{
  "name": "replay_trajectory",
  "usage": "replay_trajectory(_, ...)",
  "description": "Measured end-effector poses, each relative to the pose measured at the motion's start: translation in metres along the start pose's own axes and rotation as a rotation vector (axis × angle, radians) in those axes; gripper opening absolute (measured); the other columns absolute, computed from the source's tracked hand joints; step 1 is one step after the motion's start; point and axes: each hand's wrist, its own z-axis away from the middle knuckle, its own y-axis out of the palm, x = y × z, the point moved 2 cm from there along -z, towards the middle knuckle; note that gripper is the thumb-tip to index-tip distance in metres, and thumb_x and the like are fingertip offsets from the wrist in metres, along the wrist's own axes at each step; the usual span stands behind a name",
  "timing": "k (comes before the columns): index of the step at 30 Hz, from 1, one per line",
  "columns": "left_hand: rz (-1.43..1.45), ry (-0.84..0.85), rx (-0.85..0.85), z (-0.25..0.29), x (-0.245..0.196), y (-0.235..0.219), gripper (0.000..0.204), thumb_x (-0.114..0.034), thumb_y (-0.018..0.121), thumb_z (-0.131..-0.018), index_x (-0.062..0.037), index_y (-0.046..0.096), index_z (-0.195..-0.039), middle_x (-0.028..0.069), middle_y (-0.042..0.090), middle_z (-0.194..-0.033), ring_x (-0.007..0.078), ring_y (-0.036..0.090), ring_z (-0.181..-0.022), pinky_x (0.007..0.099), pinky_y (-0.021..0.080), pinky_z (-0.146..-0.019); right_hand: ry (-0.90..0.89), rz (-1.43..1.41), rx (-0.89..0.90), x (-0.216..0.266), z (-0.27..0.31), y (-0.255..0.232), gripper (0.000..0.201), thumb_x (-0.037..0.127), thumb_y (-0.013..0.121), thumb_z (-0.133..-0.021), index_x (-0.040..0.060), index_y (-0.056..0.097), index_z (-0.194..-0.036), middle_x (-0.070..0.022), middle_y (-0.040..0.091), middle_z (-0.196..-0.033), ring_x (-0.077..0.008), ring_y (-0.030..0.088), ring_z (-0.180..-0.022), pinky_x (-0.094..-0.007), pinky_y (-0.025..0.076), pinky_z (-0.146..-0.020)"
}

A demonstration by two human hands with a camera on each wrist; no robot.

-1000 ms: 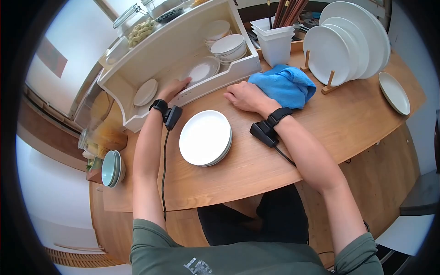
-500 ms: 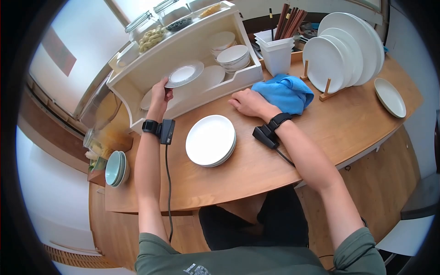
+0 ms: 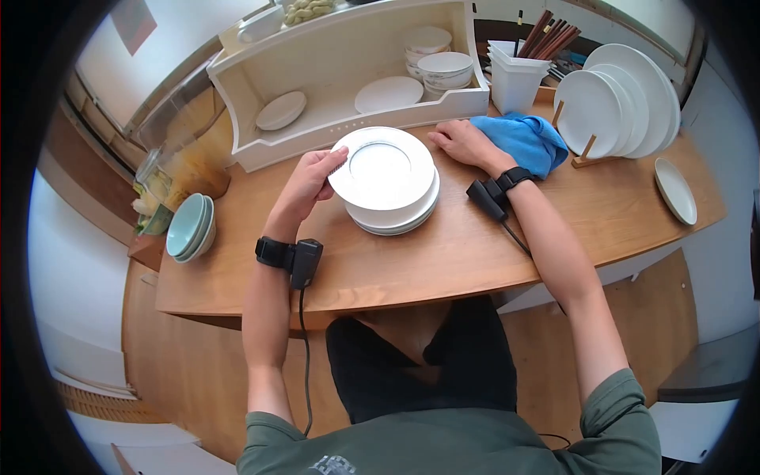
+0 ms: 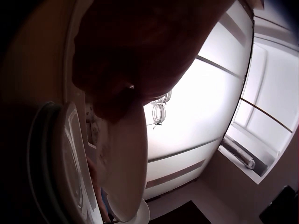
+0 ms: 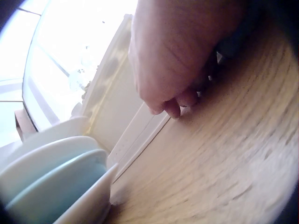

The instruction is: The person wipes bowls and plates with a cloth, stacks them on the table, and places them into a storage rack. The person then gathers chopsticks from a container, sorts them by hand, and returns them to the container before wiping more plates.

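My left hand (image 3: 305, 184) pinches the left rim of a white plate (image 3: 381, 168) with a ringed centre, thumb on top. That plate is held above a stack of white plates (image 3: 396, 223) on the table. In the left wrist view the held plate (image 4: 124, 163) stands apart from the stack (image 4: 56, 158) at the lower left. My right hand (image 3: 465, 144) rests on the table beside a crumpled blue cloth (image 3: 526, 144), its fingers loosely curled and holding nothing; the right wrist view shows this hand (image 5: 173, 60) on the wood.
A white shelf (image 3: 332, 131) behind holds a small plate (image 3: 281, 110), a larger plate (image 3: 389, 95) and bowls (image 3: 446, 70). Green bowls (image 3: 187, 226) stand at the left. On the right are racked plates (image 3: 588, 115), a chopstick holder (image 3: 514, 83) and an oval dish (image 3: 675, 191).
My left hand has brought the ringed plate out of the shelf, down and towards me, over the stack. The right hand stays by the cloth. The head view has shifted.
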Motion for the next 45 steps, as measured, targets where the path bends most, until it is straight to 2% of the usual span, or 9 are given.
replay_trajectory(13,-0.134,-0.070,0.025,0.000,0.014,0.001,0.038,-0.043,0.056,-0.092,-0.0087,0.062,-0.075,-0.0081,0.042,-0.055,0.0017,0.029,-0.045,0.0192,0.018,-0.040,0.004,0.018,0.052,0.003,-0.001,-0.002,0.034,0.028,0.053,-0.091,-0.0043,0.062,-0.082,-0.0256,0.062,-0.082,-0.0411,0.059,-0.078,-0.0452,0.046,-0.071)
replay_trajectory(22,-0.584,-0.151,0.017,-0.006,0.030,-0.010,0.050,-0.052,0.055,-0.090,-0.0089,0.061,-0.066,-0.0071,0.041,-0.053,0.0042,0.030,-0.044,0.0239,0.019,-0.039,0.032,0.028,0.066,0.005,-0.003,-0.001,0.033,0.028,0.053,-0.091,-0.0032,0.064,-0.085,-0.0254,0.062,-0.082,-0.0419,0.059,-0.077,-0.0445,0.047,-0.071)
replay_trajectory(30,-0.621,-0.143,0.028,-0.002,0.030,-0.011,0.052,-0.053,0.052,-0.091,-0.0077,0.061,-0.067,-0.0069,0.041,-0.053,0.0043,0.036,-0.044,0.0240,0.023,-0.038,0.087,-0.392,0.295,0.021,-0.001,0.000,0.039,0.036,0.041,-0.097,0.0030,0.062,-0.095,-0.0066,0.065,-0.083,-0.0135,0.056,-0.068,-0.0327,0.046,-0.062)
replay_trajectory(32,-0.649,-0.134,0.030,-0.008,0.034,-0.006,0.053,-0.053,0.050,-0.091,-0.0075,0.061,-0.066,-0.0066,0.042,-0.052,0.0039,0.038,-0.044,0.0234,0.025,-0.038,0.028,-0.414,0.346,0.031,0.004,0.005,0.045,0.042,0.044,-0.096,0.0061,0.060,-0.117,-0.0089,0.065,-0.101,-0.0156,0.057,-0.085,-0.0311,0.047,-0.075)
replay_trajectory(35,-0.575,-0.156,0.028,-0.008,0.036,-0.008,0.058,-0.055,0.054,-0.088,-0.0049,0.059,-0.060,-0.0020,0.043,-0.048,0.0072,0.038,-0.040,0.0250,0.024,-0.035,0.026,-0.271,0.472,0.052,0.011,-0.003,0.063,0.052,0.053,-0.088,-0.0041,0.059,-0.115,-0.0168,0.064,-0.106,-0.0218,0.058,-0.097,-0.0325,0.044,-0.086)
replay_trajectory(37,-0.568,-0.157,0.024,-0.003,0.028,0.000,0.059,-0.055,0.054,-0.088,-0.0051,0.057,-0.058,-0.0015,0.044,-0.048,0.0075,0.037,-0.038,0.0248,0.023,-0.034,0.034,-0.286,0.465,0.052,0.010,-0.001,0.064,0.053,0.056,-0.084,-0.0045,0.061,-0.112,-0.0217,0.064,-0.109,-0.0314,0.059,-0.102,-0.0352,0.044,-0.090)
replay_trajectory(39,-0.569,-0.192,-0.021,0.002,0.026,-0.004,0.057,-0.053,0.053,-0.090,-0.0095,0.052,-0.054,-0.0024,0.044,-0.045,0.0062,0.036,-0.033,0.0226,0.021,-0.031,-0.016,-0.276,0.375,0.052,0.010,0.000,0.052,0.045,0.053,-0.090,-0.0026,0.064,-0.107,-0.0191,0.067,-0.096,-0.0229,0.060,-0.089,-0.0337,0.046,-0.079)
replay_trajectory(43,-0.552,-0.154,-0.005,-0.001,0.025,-0.003,0.055,-0.049,0.053,-0.091,-0.0100,0.051,-0.052,-0.0023,0.042,-0.043,0.0060,0.035,-0.033,0.0230,0.021,-0.031,-0.013,-0.216,0.195,0.042,0.004,-0.009,0.042,0.039,0.054,-0.091,0.0006,0.068,-0.095,-0.0196,0.067,-0.085,-0.0248,0.062,-0.083,-0.0360,0.047,-0.074)
replay_trajectory(45,-0.515,-0.136,-0.013,0.001,0.027,-0.003,0.055,-0.047,0.052,-0.092,-0.0100,0.051,-0.052,-0.0021,0.041,-0.042,0.0061,0.035,-0.032,0.0230,0.021,-0.031,-0.001,0.230,-0.113,0.044,0.005,-0.031,0.038,0.036,0.053,-0.091,0.0012,0.068,-0.085,-0.0213,0.065,-0.078,-0.0277,0.064,-0.083,-0.0385,0.048,-0.072)
